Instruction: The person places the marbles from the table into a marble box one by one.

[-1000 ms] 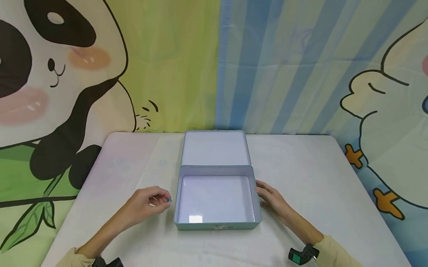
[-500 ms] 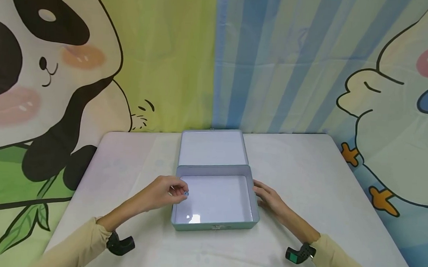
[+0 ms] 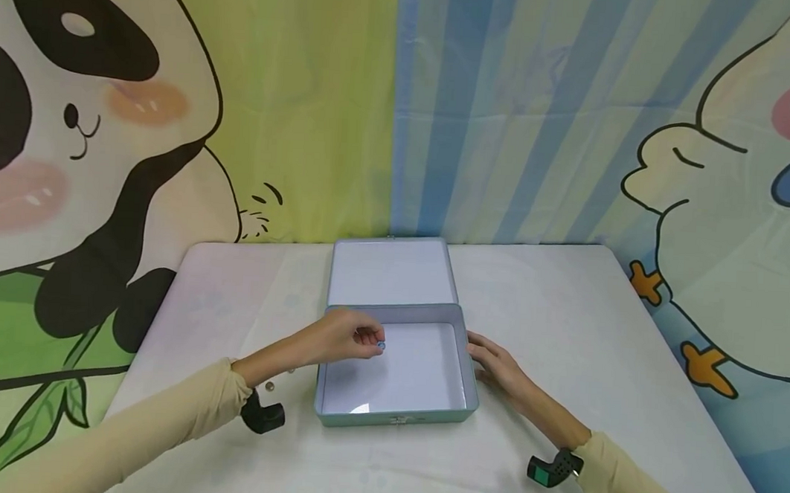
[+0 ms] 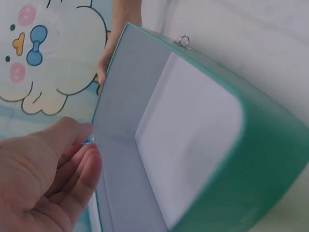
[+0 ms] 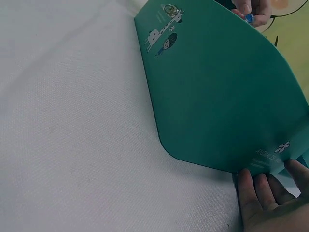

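Observation:
My left hand (image 3: pixel 343 337) is over the inside of an open green tin box (image 3: pixel 395 419), left of its middle. Between thumb and fingertips it pinches a small clear-and-blue glass marble (image 4: pixel 89 139), mostly hidden by the fingers in the left wrist view. The box has a pale, shiny inside, and its hinged lid (image 3: pixel 390 272) lies back behind it. At the box's right side is my right hand (image 3: pixel 505 368), its extended fingers (image 5: pixel 248 191) resting against the green outer wall near the back corner.
Small round brownish pieces (image 3: pixel 270 387) lie on the white-covered table (image 3: pixel 539 306), left of the box and partly behind the left sleeve. A metal clasp (image 3: pixel 398 420) sits on the box's front. A cartoon-printed curtain (image 3: pixel 308 108) hangs behind the table.
My left hand has moved right with the marble, from beside the box to over its inside. The small round pieces have come into view behind the left wrist. My right hand stays put.

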Available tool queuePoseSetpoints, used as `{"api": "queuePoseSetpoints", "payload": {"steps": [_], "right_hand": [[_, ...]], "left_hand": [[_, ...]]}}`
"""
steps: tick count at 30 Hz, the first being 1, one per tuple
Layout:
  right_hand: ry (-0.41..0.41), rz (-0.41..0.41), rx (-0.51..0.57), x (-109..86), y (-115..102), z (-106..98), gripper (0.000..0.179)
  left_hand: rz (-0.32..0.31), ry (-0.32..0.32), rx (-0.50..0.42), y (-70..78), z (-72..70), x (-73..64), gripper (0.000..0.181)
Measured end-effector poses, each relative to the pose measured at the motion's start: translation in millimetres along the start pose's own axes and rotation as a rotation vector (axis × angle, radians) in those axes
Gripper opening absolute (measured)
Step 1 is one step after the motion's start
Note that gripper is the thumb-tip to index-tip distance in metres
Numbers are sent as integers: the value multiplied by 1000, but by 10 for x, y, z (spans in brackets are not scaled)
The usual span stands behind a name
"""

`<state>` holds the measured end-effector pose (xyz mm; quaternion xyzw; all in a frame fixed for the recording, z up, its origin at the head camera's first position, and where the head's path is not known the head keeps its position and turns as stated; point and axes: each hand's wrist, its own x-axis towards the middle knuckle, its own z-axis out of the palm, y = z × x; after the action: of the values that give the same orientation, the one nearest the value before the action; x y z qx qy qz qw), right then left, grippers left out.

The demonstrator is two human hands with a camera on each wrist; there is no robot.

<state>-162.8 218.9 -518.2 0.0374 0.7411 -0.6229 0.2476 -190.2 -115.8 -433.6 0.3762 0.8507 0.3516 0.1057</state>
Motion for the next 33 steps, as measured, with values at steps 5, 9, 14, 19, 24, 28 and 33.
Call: {"api": "queuePoseSetpoints", "payload": {"steps": [5,9,14,19,24,28,33], "right_hand": [[-12,-18,-1,6,26,-4,69],[-19,-26,3,3,25,-9,67],[-3,-28,12,3,9,-15,66],[13,-18,14,4,16,19,65],[-2,-31,18,7,28,12,65],[-9,-36,20,-1,25,4,66],[-5,-17,17,4,21,9,68]], "left_hand": [[50,-71,9,92,76,283,4],[38,-141,21,148,167,514,5],[11,-213,29,156,329,821,6],[-38,-269,18,121,531,992,7],[-60,-292,62,72,766,1046,7],[-61,-312,62,15,921,1076,6],[-41,-293,70,-37,995,1105,6]]}}
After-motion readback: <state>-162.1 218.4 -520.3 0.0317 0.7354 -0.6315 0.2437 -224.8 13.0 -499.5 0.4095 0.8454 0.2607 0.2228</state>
